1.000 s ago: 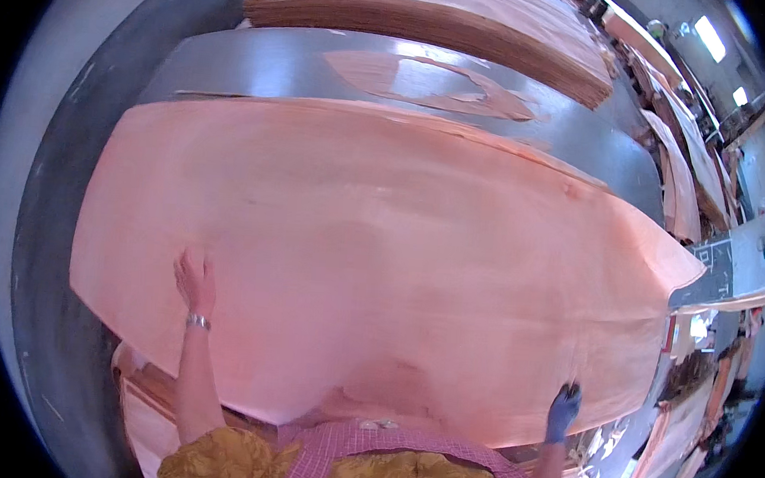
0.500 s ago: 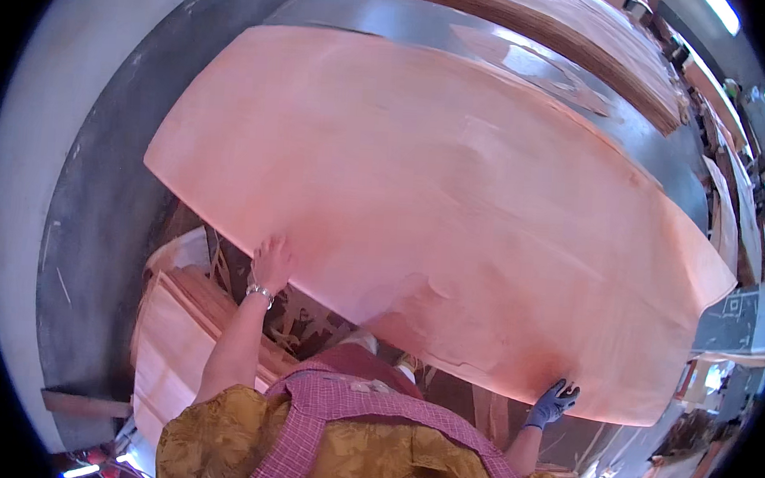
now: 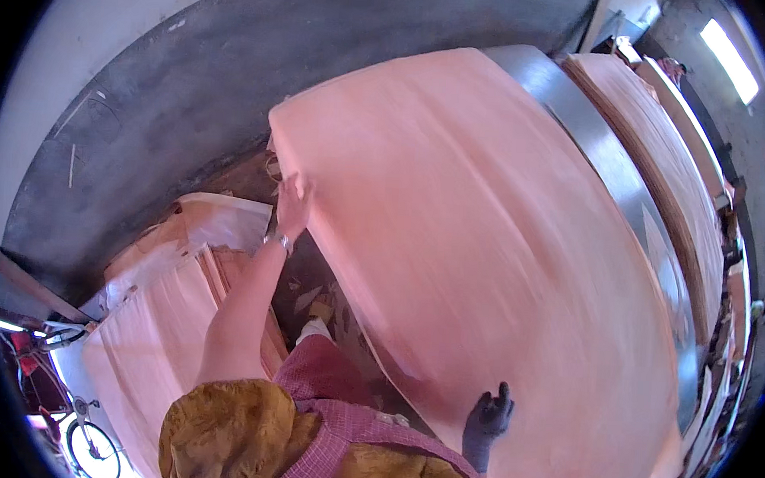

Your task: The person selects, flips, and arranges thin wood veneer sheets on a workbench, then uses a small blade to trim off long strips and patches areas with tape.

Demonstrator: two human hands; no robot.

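Note:
A large pinkish veneer sheet [image 3: 505, 211] stretches diagonally across the view. My bare left hand [image 3: 294, 201], with a metal watch at the wrist, touches its left edge near the far corner, fingers apart. My right hand [image 3: 489, 413], in a dark glove, is over the sheet's lower middle, fingers loosely bent and apart, with nothing visible in them. Beneath the sheet's right side shows a metal surface [image 3: 608, 143]. My lower body and one white shoe [image 3: 316, 326] appear below the left edge.
Stacked veneer sheets lie at lower left [image 3: 147, 348] and far right [image 3: 663, 158]. A dark wall or floor band [image 3: 146, 123] curves around the upper left, with a wooden plank [image 3: 38, 286] against it. A bicycle [image 3: 90, 449] stands at lower left. Scraps [image 3: 302, 287] litter the floor.
The view has swung left, bringing the bicycle in and turning the sheet steeper. My left hand has moved along the edge toward the far corner; my right hand sits farther left in the picture.

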